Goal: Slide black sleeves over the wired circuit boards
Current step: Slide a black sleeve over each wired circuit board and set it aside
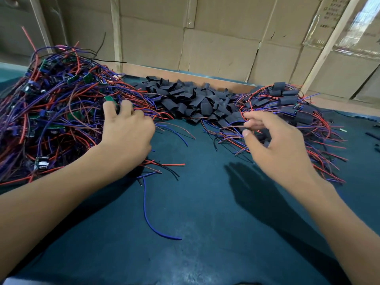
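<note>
A big tangle of bare green circuit boards (51,103) with red and blue wires covers the left of the table. My left hand (127,130) lies on its right edge, fingers curled into the wires around a green board (109,99). A heap of flat black sleeves (191,99) sits at the back centre. On the right lies a pile of sleeved boards (294,108) with wires fanning out. My right hand (275,140) hovers at that pile's left edge, fingers loosely bent; whether it pinches anything is unclear.
The table has a dark teal mat (205,202). One loose blue wire (150,212) curls across the mat in front. Cardboard walls (216,38) and wooden posts close off the back. A few black scraps (372,136) lie at the far right.
</note>
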